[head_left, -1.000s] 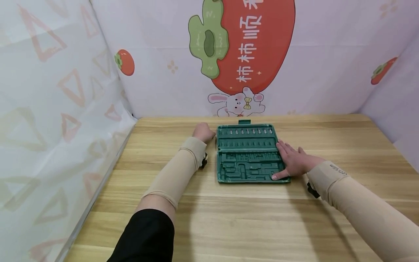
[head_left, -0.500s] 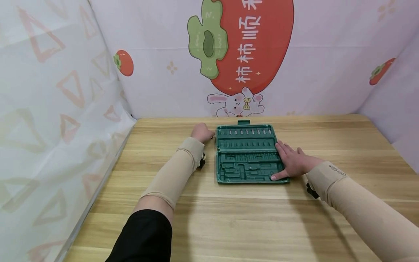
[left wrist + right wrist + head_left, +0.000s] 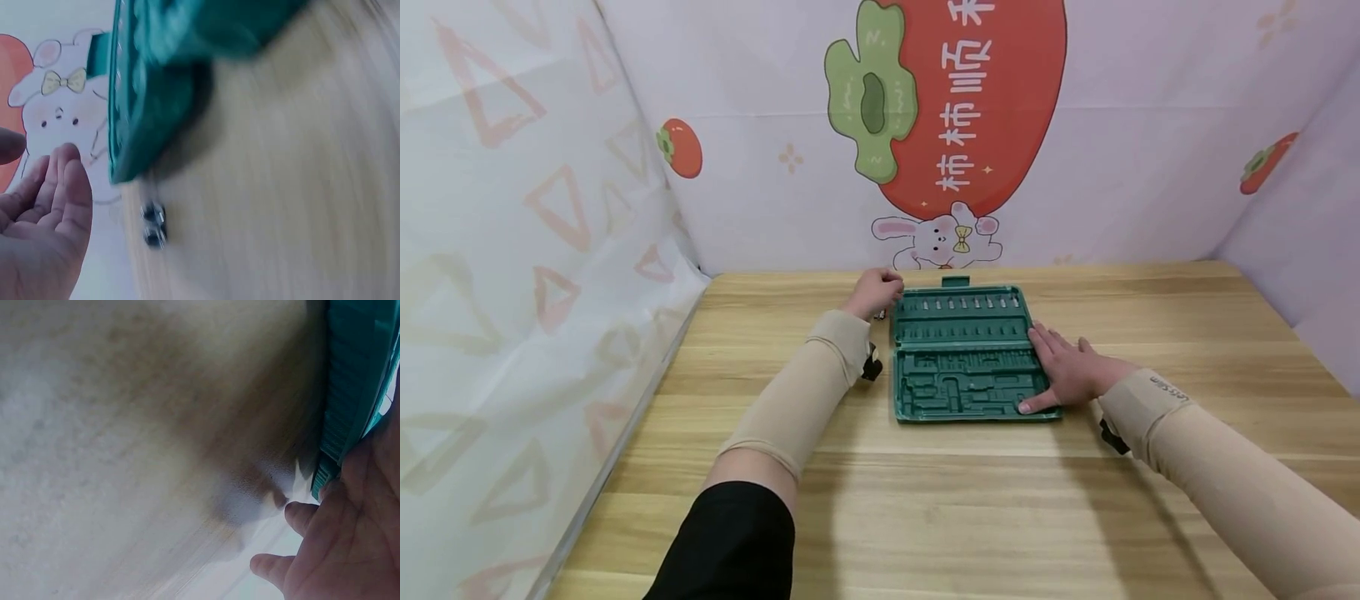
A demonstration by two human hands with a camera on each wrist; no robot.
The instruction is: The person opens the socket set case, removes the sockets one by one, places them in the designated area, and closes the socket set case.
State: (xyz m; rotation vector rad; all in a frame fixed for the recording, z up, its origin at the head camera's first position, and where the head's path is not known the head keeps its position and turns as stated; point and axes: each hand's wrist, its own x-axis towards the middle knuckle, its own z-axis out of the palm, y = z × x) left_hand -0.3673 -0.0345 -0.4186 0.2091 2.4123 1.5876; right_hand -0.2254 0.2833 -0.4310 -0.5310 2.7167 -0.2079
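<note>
A dark green tool case [image 3: 955,337] lies open flat on the table, its moulded slots facing up. Small silver bits [image 3: 976,303] stand in a row along its far half. My left hand [image 3: 880,292] is raised at the case's far left corner. In the left wrist view its fingers [image 3: 76,187] are loosely bent, thumb apart, and no object shows between them. Two small metal sockets [image 3: 154,225] lie on the table beside that corner, below the hand. My right hand [image 3: 1075,371] rests on the case's right edge with fingers spread and the thumb on the near half.
The wooden table [image 3: 955,508] extends around the case. Behind it hangs a printed cloth [image 3: 760,200] with fruit and a rabbit. A white patterned sheet [image 3: 535,333] borders the table's left side.
My left hand has lifted from the table left of the case and moved slightly right and away, uncovering the small sockets. The right hand stays on the case.
</note>
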